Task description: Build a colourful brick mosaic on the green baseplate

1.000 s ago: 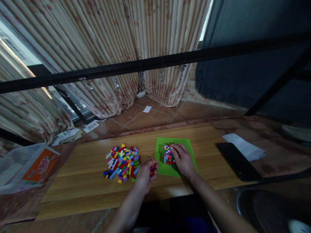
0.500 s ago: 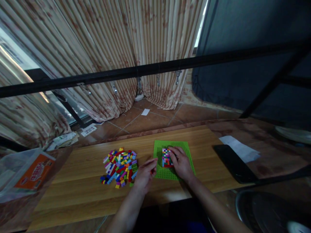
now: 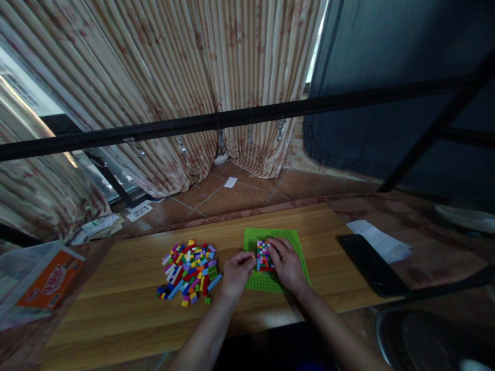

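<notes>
A green baseplate (image 3: 291, 241) lies on the wooden table (image 3: 127, 304), with a patch of small multicoloured bricks (image 3: 264, 254) pressed onto it. My right hand (image 3: 286, 265) rests flat on the plate, fingers against the right side of the patch. My left hand (image 3: 237, 271) is curled at the plate's left edge, fingertips pinched beside the patch; what they hold is too small to make out. A pile of loose coloured bricks (image 3: 189, 269) lies left of my left hand.
A black tablet (image 3: 365, 264) and a white paper (image 3: 381, 242) lie at the table's right end. A clear bag with an orange label (image 3: 36, 288) sits at the far left. A black bar (image 3: 232, 121) crosses overhead. Curtains and tiled floor lie beyond.
My left hand has moved right from beside the brick pile to the baseplate's left edge, next to the brick patch. My right hand has stayed on the plate.
</notes>
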`<action>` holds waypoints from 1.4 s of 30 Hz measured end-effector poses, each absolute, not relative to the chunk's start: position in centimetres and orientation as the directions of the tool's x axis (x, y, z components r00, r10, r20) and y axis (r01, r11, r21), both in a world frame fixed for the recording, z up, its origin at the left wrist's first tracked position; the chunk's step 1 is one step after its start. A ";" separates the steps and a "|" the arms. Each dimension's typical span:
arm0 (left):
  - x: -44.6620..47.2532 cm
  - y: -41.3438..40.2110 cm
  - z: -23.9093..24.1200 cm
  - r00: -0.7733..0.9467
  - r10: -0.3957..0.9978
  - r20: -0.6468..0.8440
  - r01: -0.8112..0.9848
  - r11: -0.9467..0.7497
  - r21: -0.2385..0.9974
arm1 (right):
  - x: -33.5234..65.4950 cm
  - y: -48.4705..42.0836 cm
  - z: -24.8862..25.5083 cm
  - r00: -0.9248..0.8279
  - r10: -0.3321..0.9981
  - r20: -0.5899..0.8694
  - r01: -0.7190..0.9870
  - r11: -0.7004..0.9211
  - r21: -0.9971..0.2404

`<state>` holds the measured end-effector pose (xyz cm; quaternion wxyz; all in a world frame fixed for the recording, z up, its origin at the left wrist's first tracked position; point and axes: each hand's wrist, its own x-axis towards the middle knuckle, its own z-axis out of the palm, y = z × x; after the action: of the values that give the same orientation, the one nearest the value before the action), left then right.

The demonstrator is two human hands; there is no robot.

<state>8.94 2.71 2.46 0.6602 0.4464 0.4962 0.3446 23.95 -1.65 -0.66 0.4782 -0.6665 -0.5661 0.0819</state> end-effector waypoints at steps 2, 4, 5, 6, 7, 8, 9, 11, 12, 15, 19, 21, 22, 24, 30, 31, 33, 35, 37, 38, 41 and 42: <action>9.1 2.9 2.3 0.274 0.899 -0.340 -0.005 0.355 0.935 | 24.0 -1.7 -0.7 0.339 0.832 0.440 0.677 0.109 -0.728; 9.2 3.0 2.1 0.277 0.902 -0.330 0.000 0.343 0.939 | 24.0 -1.7 -0.7 0.334 0.832 0.443 0.680 0.113 -0.725; 9.3 3.0 2.0 0.277 0.905 -0.324 0.002 0.337 0.942 | 24.0 -1.7 -0.7 0.333 0.833 0.442 0.679 0.113 -0.726; 9.4 3.1 1.8 0.274 0.908 -0.318 0.002 0.330 0.944 | 24.0 -1.7 -0.6 0.334 0.834 0.439 0.677 0.112 -0.728; 9.4 3.1 1.7 0.271 0.911 -0.312 0.002 0.323 0.946 | 24.0 -1.7 -0.6 0.335 0.836 0.435 0.674 0.110 -0.730; 9.5 3.1 1.5 0.267 0.914 -0.305 0.002 0.317 0.949 | 24.0 -1.7 -0.6 0.338 0.836 0.432 0.671 0.108 -0.733; 9.5 3.1 1.4 0.263 0.917 -0.300 0.000 0.311 0.951 | 23.9 -1.7 -0.6 0.340 0.836 0.430 0.670 0.105 -0.735; 9.6 3.0 1.2 0.256 0.922 -0.291 -0.002 0.301 0.954 | 23.9 -1.6 -0.6 0.344 0.835 0.430 0.669 0.103 -0.736; 9.6 2.9 1.2 0.254 0.924 -0.287 -0.003 0.297 0.955 | 23.9 -1.6 -0.6 0.345 0.833 0.431 0.670 0.103 -0.735; 9.6 2.8 1.1 0.249 0.928 -0.277 -0.005 0.287 0.958 | 24.0 -1.6 -0.6 0.346 0.832 0.433 0.672 0.103 -0.733; 9.8 2.8 1.2 0.248 0.931 -0.269 -0.003 0.279 0.960 | 24.0 -1.6 -0.6 0.344 0.832 0.435 0.675 0.102 -0.730; 9.9 2.8 1.2 0.247 0.931 -0.268 -0.002 0.277 0.961 | 24.0 -1.6 -0.5 0.343 0.831 0.439 0.676 0.105 -0.729; 10.0 2.8 1.2 0.246 0.931 -0.268 -0.003 0.277 0.961 | 24.0 -1.6 -0.5 0.342 0.830 0.441 0.677 0.108 -0.728; 10.0 2.8 1.2 0.248 0.931 -0.268 -0.007 0.278 0.961 | 24.0 -1.6 -0.6 0.342 0.829 0.443 0.678 0.109 -0.727; 9.9 2.6 1.6 0.258 0.925 -0.280 -0.023 0.296 0.955 | 23.9 -1.6 -0.6 0.346 0.828 0.441 0.679 0.103 -0.727; 9.8 2.6 1.7 0.263 0.922 -0.284 -0.029 0.301 0.953 | 23.9 -1.6 -0.6 0.349 0.829 0.437 0.678 0.098 -0.729; 9.8 2.5 1.9 0.274 0.917 -0.289 -0.044 0.312 0.949 | 23.9 -1.6 -0.6 0.355 0.830 0.429 0.676 0.089 -0.731; 9.8 2.5 1.9 0.278 0.916 -0.291 -0.051 0.316 0.947 | 23.9 -1.6 -0.6 0.356 0.828 0.433 0.675 0.093 -0.732; 9.9 2.6 1.8 0.269 0.919 -0.289 -0.047 0.312 0.949 | 23.9 -1.6 -0.6 0.347 0.828 0.440 0.674 0.107 -0.731; 9.9 2.7 1.8 0.263 0.921 -0.287 -0.044 0.308 0.950 | 23.9 -1.6 -0.6 0.344 0.827 0.444 0.674 0.113 -0.730; 10.0 3.0 1.5 0.243 0.931 -0.274 -0.038 0.291 0.956 | 24.0 -1.6 -0.7 0.342 0.825 0.450 0.674 0.119 -0.729; 10.0 3.1 1.4 0.237 0.934 -0.269 -0.035 0.285 0.958 | 24.0 -1.6 -0.7 0.344 0.824 0.451 0.674 0.118 -0.730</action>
<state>9.98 3.06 1.40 0.6367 0.4615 0.4868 0.3803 23.98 -1.59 -0.74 0.4867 -0.6597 -0.5674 0.0770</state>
